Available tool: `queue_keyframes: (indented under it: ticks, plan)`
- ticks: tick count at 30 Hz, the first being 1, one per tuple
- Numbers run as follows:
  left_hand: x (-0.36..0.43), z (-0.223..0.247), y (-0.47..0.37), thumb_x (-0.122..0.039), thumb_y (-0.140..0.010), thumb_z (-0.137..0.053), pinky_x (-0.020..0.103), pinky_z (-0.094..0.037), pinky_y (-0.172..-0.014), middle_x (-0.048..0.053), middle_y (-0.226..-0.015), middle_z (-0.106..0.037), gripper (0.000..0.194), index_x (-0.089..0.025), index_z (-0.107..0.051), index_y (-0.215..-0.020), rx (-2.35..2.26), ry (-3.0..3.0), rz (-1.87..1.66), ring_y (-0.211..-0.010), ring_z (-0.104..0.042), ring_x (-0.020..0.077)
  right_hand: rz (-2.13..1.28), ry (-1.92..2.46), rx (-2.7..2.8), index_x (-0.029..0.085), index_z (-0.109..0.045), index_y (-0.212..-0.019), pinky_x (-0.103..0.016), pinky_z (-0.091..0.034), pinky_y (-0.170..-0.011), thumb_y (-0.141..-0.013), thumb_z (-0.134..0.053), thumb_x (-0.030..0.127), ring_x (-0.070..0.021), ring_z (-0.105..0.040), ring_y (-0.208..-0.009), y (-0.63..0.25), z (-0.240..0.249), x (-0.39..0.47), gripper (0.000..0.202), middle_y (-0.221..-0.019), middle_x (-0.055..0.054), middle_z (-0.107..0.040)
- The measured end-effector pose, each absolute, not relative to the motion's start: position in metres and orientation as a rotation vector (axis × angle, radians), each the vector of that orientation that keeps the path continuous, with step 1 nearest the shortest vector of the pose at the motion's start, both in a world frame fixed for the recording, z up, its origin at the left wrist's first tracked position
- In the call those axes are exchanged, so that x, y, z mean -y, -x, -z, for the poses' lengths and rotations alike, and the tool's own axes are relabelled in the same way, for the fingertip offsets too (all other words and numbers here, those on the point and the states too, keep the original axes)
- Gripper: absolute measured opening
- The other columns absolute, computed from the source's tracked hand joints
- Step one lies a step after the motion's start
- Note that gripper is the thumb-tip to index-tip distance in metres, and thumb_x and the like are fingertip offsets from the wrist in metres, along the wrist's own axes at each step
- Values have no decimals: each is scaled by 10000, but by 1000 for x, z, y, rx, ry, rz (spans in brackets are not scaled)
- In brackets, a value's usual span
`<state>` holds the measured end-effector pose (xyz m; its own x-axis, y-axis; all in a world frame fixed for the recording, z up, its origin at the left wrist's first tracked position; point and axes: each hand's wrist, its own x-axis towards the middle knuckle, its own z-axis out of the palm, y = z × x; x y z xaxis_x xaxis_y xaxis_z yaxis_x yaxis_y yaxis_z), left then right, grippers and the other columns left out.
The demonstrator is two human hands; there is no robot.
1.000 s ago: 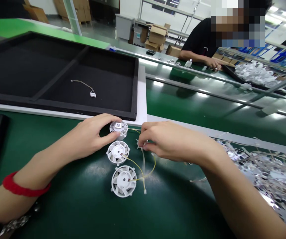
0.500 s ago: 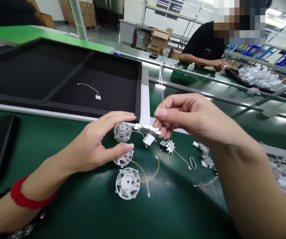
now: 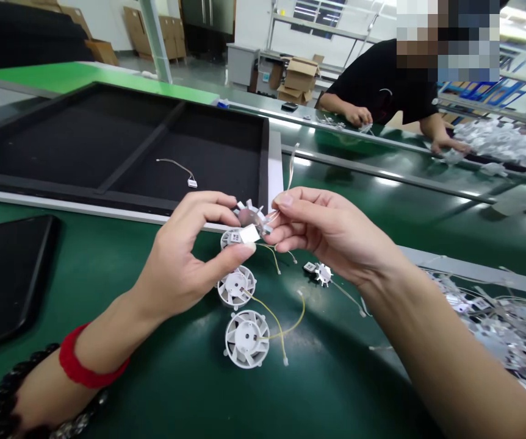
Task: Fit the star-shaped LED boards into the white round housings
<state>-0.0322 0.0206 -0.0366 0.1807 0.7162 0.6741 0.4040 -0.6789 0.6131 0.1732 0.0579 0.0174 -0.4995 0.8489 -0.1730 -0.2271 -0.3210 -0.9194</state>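
My left hand (image 3: pixel 185 250) grips a star-shaped metal piece (image 3: pixel 254 214) with a white square part between fingertips and thumb. My right hand (image 3: pixel 322 228) pinches the pale wires (image 3: pixel 291 167) of that piece, close to its right edge. Below the hands, three round white fan-like housings stand in a column: one (image 3: pixel 229 239) partly hidden behind the held piece, a middle one (image 3: pixel 236 285) and a front one (image 3: pixel 246 339), with yellow wires. Another star piece (image 3: pixel 323 275) with a small square block lies on the green table to the right.
A black tray (image 3: pixel 217 146) holding a small wired part (image 3: pixel 192 182) lies behind. A black device (image 3: pixel 9 274) is at left, a pile of wired pieces (image 3: pixel 496 323) at right. Across the table a person (image 3: pixel 382 91) handles white parts.
My left fingers have closed on the star piece, which was hanging from my right hand. My right hand has moved slightly left. The person's hands opposite have spread apart.
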Motion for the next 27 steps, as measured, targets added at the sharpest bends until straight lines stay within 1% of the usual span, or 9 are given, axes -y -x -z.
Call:
queue_keyframes:
  ticks: [3,7,9,11,14,17,21,23,27]
  plan:
    - [-22,34,34,-274,-914,-689,411,-497,-1012,107,-1139,-646,101,-179,-656,-905,-1247,-2412,-1472,-1153,-627,285,-1877,897,1176,138,-683,-763,-136,-605,-550,-852,-742,179,-102,-733,-596,-173,-16,-59,115,-696,-26,-761]
    - [-21,32,31,-179,-917,-669,370,-486,-1033,115,-1150,-661,32,-158,-661,-894,-1238,-2445,-1492,-1191,-624,265,-1824,930,1225,145,-678,-782,-153,-612,-574,-856,-745,203,-108,-740,-640,-173,-13,-60,115,-736,-18,-761]
    - [-20,33,30,-146,-913,-673,345,-478,-1049,106,-1158,-675,17,-160,-664,-911,-1202,-2402,-1510,-1205,-626,245,-1797,934,1257,148,-672,-836,-175,-620,-588,-853,-757,228,-111,-735,-656,-173,-12,-60,117,-752,-10,-754]
    - [-19,33,30,-131,-911,-678,337,-484,-1046,90,-1157,-692,45,-170,-670,-931,-1177,-2343,-1526,-1178,-644,229,-1770,931,1289,154,-661,-962,-200,-628,-605,-833,-788,253,-116,-729,-682,-173,-12,-59,207,-780,-7,-749]
    - [-20,33,30,-128,-902,-693,336,-505,-1016,77,-1135,-701,62,-182,-686,-932,-1179,-2275,-1550,-1111,-667,216,-1724,908,1371,170,-604,-1137,-216,-629,-632,-771,-848,250,-124,-721,-734,-173,-13,-57,447,-814,-1,-740]
    - [-21,32,30,-129,-896,-708,315,-511,-981,70,-1096,-696,57,-183,-703,-914,-1204,-2246,-1585,-1063,-669,197,-1645,865,1522,177,-587,-1181,-198,-612,-674,-721,-866,158,-109,-703,-761,-175,-14,-55,539,-875,5,-721]
    - [-21,31,30,-131,-889,-720,322,-520,-943,33,-1008,-700,78,-208,-711,-898,-1160,-2196,-1607,-997,-675,187,-1534,814,1690,179,-622,-1175,-208,-606,-756,-746,-799,67,-99,-683,-817,-175,-13,-53,477,-973,0,-683]
    - [-20,31,31,-121,-887,-719,346,-526,-938,24,-978,-703,100,-220,-714,-901,-1128,-2160,-1610,-987,-679,197,-1523,794,1729,175,-640,-1156,-217,-606,-776,-765,-782,65,-102,-682,-836,-174,-13,-52,430,-982,-1,-688]
    - [-20,30,31,-107,-887,-717,395,-530,-929,23,-965,-706,134,-237,-718,-921,-1086,-2109,-1649,-987,-683,220,-1555,791,1703,164,-696,-1048,-221,-607,-739,-756,-818,105,-109,-700,-808,-173,-14,-51,321,-949,-3,-732]
